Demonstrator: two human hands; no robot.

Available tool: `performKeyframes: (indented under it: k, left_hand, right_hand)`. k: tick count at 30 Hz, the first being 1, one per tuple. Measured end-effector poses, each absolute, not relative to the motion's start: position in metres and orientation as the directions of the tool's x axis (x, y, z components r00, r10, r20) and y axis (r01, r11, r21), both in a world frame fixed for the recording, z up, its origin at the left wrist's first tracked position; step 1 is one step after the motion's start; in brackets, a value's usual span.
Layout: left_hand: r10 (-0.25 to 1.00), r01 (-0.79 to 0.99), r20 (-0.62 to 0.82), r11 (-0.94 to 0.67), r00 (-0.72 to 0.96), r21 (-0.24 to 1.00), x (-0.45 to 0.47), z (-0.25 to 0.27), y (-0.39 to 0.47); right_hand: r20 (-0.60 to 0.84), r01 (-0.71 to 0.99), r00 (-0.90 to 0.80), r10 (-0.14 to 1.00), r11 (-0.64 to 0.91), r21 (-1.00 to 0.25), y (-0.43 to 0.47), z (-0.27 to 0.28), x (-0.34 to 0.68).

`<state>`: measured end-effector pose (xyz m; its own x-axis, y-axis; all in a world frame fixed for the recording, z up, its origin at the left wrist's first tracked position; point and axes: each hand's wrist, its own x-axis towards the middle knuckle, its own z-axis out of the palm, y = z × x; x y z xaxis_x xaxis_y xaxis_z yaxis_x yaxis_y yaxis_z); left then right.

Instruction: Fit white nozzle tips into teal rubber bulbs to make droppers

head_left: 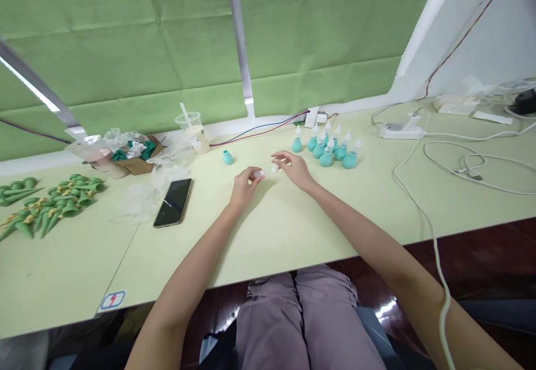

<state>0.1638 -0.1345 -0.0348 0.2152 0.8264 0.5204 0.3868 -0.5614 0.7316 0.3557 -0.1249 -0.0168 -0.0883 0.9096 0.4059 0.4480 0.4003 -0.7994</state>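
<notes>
My left hand (244, 187) is closed, pinching a small whitish translucent piece (259, 173) between thumb and fingertips just above the table. Close by on the right, my right hand (296, 170) pinches a small white rounded piece (274, 168). The two pieces are apart. Beyond my left hand, a single turquoise round pot (228, 157) with a narrow neck stands without a tip. Past my right hand is a group of several turquoise pots (326, 157), each topped by a white pointed tip (358, 145).
A phone (173, 202) lies left of my left arm, near crumpled clear plastic bags (167, 161). Behind stand a drink cup (196, 135) and a cardboard box (140, 163). Green cone-shaped parts (69, 205) lie far left. A power strip (402, 129) and white cables (473, 163) occupy the right.
</notes>
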Motion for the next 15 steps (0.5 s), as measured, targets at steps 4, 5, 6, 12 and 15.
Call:
performKeyframes:
  k: [4, 5, 6, 12, 15]
  left_hand:
    - [0.847, 0.392, 0.471, -0.531, 0.246, 0.751, 0.16, -0.039, -0.129]
    - [0.85, 0.397, 0.463, -0.526, 0.249, 0.752, 0.16, -0.04, -0.128]
    - [0.852, 0.407, 0.458, -0.524, 0.254, 0.748, 0.159, -0.041, -0.128]
    - [0.822, 0.457, 0.476, -0.569, 0.313, 0.683, 0.158, -0.043, -0.125]
    - [0.803, 0.461, 0.49, -0.596, 0.338, 0.658, 0.157, -0.045, -0.123]
  right_hand:
    - [0.504, 0.787, -0.192, 0.842, 0.439, -0.434, -0.119, -0.026, 0.372]
    - [0.478, 0.806, -0.237, 0.845, 0.446, -0.389, -0.118, -0.03, 0.373]
    - [0.451, 0.811, -0.269, 0.851, 0.453, -0.371, -0.117, -0.033, 0.374]
    - [0.436, 0.772, -0.251, 0.864, 0.451, -0.448, -0.113, -0.042, 0.366]
    - [0.441, 0.768, -0.235, 0.866, 0.444, -0.463, -0.112, -0.042, 0.365]
